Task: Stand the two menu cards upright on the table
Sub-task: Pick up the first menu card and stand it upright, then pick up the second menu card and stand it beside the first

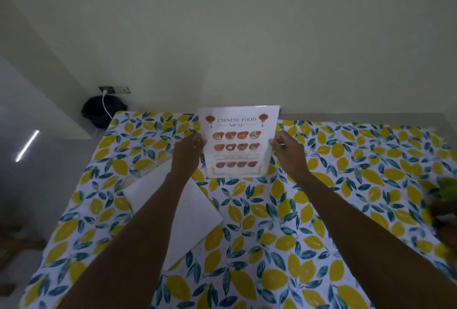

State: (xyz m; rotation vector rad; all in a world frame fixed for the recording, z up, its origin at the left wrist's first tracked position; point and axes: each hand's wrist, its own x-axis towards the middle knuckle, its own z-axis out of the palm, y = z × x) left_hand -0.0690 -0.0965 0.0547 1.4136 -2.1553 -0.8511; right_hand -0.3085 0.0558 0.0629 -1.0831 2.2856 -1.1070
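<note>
A printed "Chinese Food Menu" card point(238, 142) is held upright at the far middle of the lemon-print tablecloth table point(321, 209), pinched at its side edges by left hand point(189, 151) and right hand point(288, 150). A blank white card point(190, 214) lies flat, partly hidden under the left forearm. A dark bag point(99, 111) sits beyond the far-left corner.

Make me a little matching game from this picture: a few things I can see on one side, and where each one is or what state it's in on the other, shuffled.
Things:
1. Chinese food menu card
2. white card
3. left hand
4. white cable

States:
A. plugged into the wall socket
B. lying flat on the lemon tablecloth
C. held upright by both side edges
D. gripping the menu's left edge

Pairs: 1-C, 2-B, 3-D, 4-A. The right hand grips the other edge.
</note>
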